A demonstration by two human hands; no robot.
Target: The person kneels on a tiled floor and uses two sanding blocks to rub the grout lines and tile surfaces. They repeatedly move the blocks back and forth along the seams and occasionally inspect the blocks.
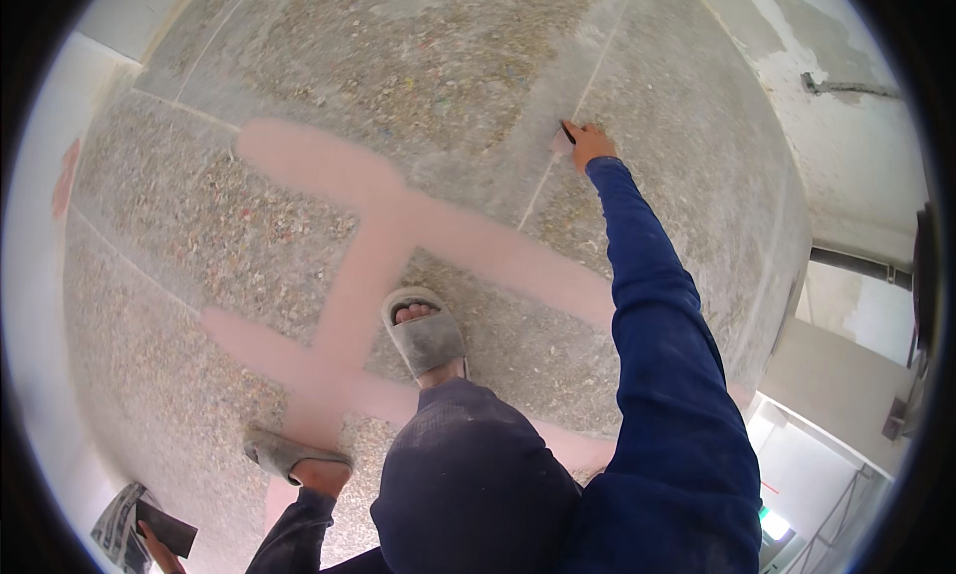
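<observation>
My right hand (592,146) reaches far ahead, its fingers closed round a small scraper (569,133) with a dark edge. The scraper meets the rough, speckled grey floor (468,86) at a thin whitish line (588,86). A small pink smear of filler (560,146) lies beside its blade. At the lower left, partly cut off by the picture's rim, my left hand (157,549) grips a dark rectangular plate (171,532). What lies on that plate, if anything, cannot be seen. Behind it is a black-and-white striped thing (119,527).
Broad pink bands of filler (368,275) cross the floor between my feet and hand. My sandalled foot (426,335) stands beside one band, the other sandal (274,453) on another. Pale walls (846,146) rise at both sides, with a pipe (861,265) at the right.
</observation>
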